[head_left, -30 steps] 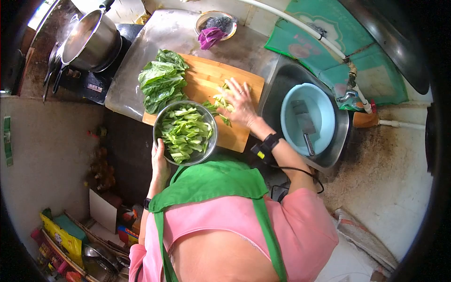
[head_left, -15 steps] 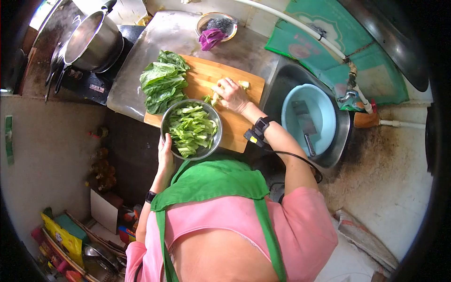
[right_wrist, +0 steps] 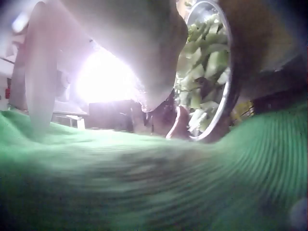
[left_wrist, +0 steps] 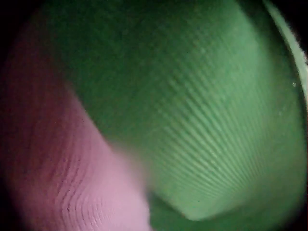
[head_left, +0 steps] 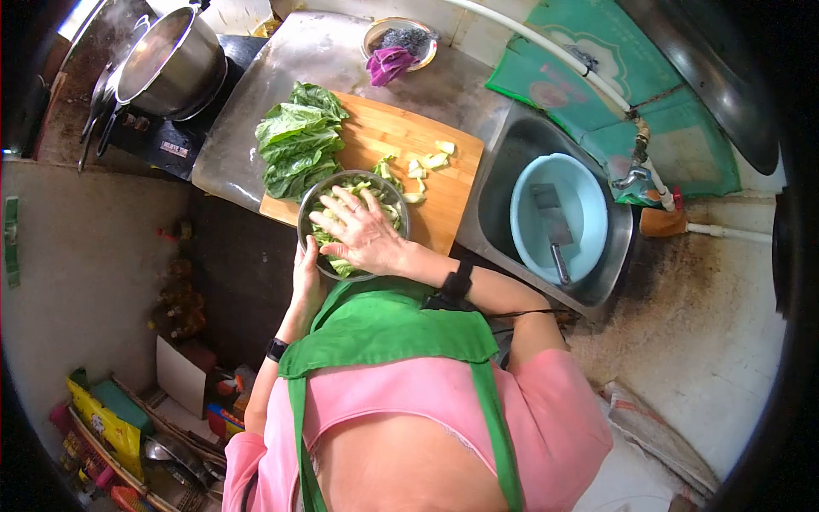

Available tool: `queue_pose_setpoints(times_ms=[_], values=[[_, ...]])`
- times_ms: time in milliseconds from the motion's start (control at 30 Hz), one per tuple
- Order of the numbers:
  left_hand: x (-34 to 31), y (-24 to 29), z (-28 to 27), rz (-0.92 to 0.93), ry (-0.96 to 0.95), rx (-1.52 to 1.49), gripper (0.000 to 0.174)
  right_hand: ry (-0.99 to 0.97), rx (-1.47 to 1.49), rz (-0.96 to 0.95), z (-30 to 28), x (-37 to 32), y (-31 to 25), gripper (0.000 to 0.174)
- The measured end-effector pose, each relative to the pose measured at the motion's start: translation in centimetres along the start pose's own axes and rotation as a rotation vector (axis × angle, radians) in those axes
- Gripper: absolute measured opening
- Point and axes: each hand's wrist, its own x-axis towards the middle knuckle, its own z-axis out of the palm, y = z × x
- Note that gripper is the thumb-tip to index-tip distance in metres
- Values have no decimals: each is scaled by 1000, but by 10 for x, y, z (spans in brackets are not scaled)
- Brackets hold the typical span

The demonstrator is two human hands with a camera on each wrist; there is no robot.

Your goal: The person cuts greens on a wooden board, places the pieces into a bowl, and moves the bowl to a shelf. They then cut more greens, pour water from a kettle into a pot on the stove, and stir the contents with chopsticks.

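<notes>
A metal bowl (head_left: 407, 224) of chopped greens is held at the front left edge of the wooden cutting board (head_left: 444, 205). My left hand (head_left: 307, 277) grips its near left side, thumb at the rim. Over the bowl lies my right hand (head_left: 367, 239), palm down with fingers spread on the chopped greens (right_wrist: 216, 62). Leafy greens (head_left: 299, 141) are piled on the board's left part. Several pale stem pieces (head_left: 416, 168) lie on the board to the right of the bowl. The left wrist view shows only green and pink cloth.
At the right, a blue basin (head_left: 589, 230) with a cleaver (head_left: 554, 224) inside stands in the metal sink (head_left: 499, 183). A steaming pot (head_left: 175, 72) is on the stove at the left. Behind the board sits a dish (head_left: 424, 55) with a purple cloth (head_left: 390, 65).
My right hand has left the stem pieces on the board and moved left onto the greens in the bowl, its fingers now spread. The bowl has shifted slightly right.
</notes>
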Motion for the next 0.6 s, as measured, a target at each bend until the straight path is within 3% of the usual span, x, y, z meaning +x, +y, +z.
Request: queue_pose_setpoints(times_ms=[67, 133, 233, 333, 367, 467, 533, 600], values=[[2, -6, -8, 18, -82, -86, 45, -36, 57, -52, -18, 1, 0, 46], [-1, -2, -8, 0, -80, -91, 46, 128, 120, -57, -36, -3, 14, 40], [-8, 7, -8, 19, -31, -86, 47, 278, 264, 243, -59, -15, 78, 33], [-16, 13, -24, 27, 1, -49, 44, 320, 68, 370, -42, -46, 166, 46], [-21, 17, -26, 48, 46, -28, 43, 294, 12, 335, -27, -53, 172, 48], [-34, 26, -41, 44, 112, -3, 44, 154, -28, 258, -11, -46, 137, 57], [-38, 28, -45, 80, 133, 7, 45, 166, 10, 224, 1, -35, 110, 63], [-41, 29, -50, 69, 157, 8, 45, -7, -107, 171, -2, -24, 88, 65]])
